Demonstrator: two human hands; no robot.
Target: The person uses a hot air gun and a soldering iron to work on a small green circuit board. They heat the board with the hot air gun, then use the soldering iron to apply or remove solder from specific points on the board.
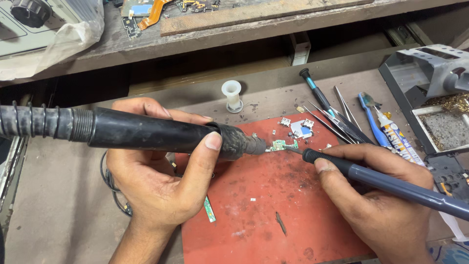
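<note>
**Desk:** What are the hands doing?

**Photographer:** The left hand (163, 168) is wrapped around the black hot-air handpiece (146, 134), thumb pressed on its barrel. Its ribbed hose runs off the left edge of the view. The nozzle points right, its mouth just beside a small green circuit board (280, 144).

**Desk:** And the other?

**Photographer:** The right hand (376, 195) grips a grey-handled tool (391, 183) like a pen, its black collar toward the board. The fine tip meets the board's right end; whether it truly touches, I cannot tell.

**Desk:** Where does the board sit?

**Photographer:** On the far part of a scuffed red work mat (273, 215), between nozzle and tip. Just beyond it lie small metal connector parts (298, 128).

**Desk:** Anything else around?

**Photographer:** Tweezers (337, 122) and a black-handled screwdriver (315, 90) fan out at the mat's far right corner, next to a blue toothbrush (371, 120) and a glue tube (393, 137). A white plastic spool (232, 95) stands past the mat. A thin green strip (209, 209) lies at the mat's near left edge, beside the left wrist.
</note>
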